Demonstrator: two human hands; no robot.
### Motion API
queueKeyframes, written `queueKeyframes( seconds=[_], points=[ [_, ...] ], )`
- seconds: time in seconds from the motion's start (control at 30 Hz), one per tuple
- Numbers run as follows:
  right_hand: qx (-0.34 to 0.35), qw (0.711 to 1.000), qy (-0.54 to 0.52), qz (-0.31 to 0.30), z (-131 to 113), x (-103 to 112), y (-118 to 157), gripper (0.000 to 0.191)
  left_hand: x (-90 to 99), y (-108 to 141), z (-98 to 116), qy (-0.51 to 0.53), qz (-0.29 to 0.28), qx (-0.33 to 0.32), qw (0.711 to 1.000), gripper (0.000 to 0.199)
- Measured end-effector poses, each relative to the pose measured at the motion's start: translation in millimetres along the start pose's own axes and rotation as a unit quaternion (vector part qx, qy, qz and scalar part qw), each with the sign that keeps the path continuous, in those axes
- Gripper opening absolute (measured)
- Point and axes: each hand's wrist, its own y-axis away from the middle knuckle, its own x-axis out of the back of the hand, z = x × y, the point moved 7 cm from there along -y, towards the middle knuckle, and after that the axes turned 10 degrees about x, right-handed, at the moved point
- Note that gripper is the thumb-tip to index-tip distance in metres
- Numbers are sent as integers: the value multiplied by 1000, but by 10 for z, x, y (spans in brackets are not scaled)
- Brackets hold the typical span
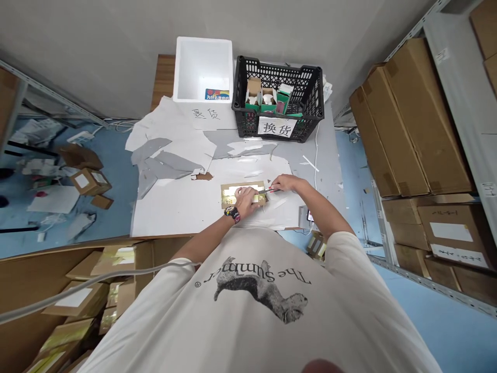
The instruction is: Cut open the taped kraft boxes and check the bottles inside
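A small brown carton (229, 190) wrapped in yellowish tape lies flat near the front edge of the worktable (171, 212). My left hand (246, 202), with a dark watch on the wrist, rests on top of the carton, its fingers bent over it. At the carton's right side my right hand (285, 183) is closed round a slim cutting tool (268, 190) with reddish parts at the handle. The tool points left and its dark tip reaches over the carton's right end. Its exact type is too small to tell.
Behind stand a white foam box (204, 67) and a black crate (243, 122) of small boxes. Torn paper (166, 163) covers the tabletop. A white cable (316, 155) runs down the right. Shelved cartons (427, 119) stand right; a large box of parcels (77, 298) sits front left.
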Motion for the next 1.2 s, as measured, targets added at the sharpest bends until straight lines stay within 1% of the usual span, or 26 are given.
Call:
queueKeyframes(
  seconds=[0.07,0.13,0.27,0.37,0.47,0.53,0.6,0.67,0.77,0.83,0.93,1.0,1.03,1.07,1.1,1.13,1.17,1.2],
  points=[
    [3,999,33,-38,-40,35,-26,31,4,1,6,0,1,5,1000,40],
    [14,997,61,-40,-82,61,19,30,-13,17,24,3,-7,4,1000,40],
    [32,993,106,-33,-153,38,128,32,-51,18,64,16,-33,-6,999,42],
    [46,986,159,-17,-251,66,78,33,-44,-70,50,28,-29,8,999,40],
    [51,981,187,-5,-349,99,7,33,-69,-191,31,32,-22,31,999,30],
    [46,982,183,2,-370,96,22,33,-98,-255,16,38,-12,51,998,22],
    [39,984,172,11,-352,68,106,35,-125,-295,1,51,-3,68,996,17],
    [35,986,165,12,-307,15,234,38,-141,-321,-15,64,0,85,994,16],
    [24,989,146,3,-231,-89,425,41,-141,-365,-36,73,-12,106,992,16],
    [8,992,129,10,-199,-152,507,42,-112,-399,-35,81,-10,110,991,15],
    [-22,994,99,39,-154,-272,579,46,-49,-417,-11,101,6,103,989,15],
    [-58,995,57,64,-61,-390,645,45,16,-384,4,117,28,101,988,20],
    [-83,993,18,79,10,-462,691,45,64,-351,10,125,48,100,986,25],
    [-110,988,-36,102,89,-540,744,46,125,-308,18,136,73,96,983,30],
    [-140,975,-107,135,169,-620,801,50,192,-256,29,149,101,90,980,34],
    [-169,950,-188,182,235,-698,856,56,255,-200,45,165,126,80,975,35],
    [-192,911,-274,240,274,-771,902,62,304,-144,68,186,142,67,970,35],
    [-205,860,-353,306,274,-836,933,67,336,-92,95,211,147,54,965,35]
  ],
)
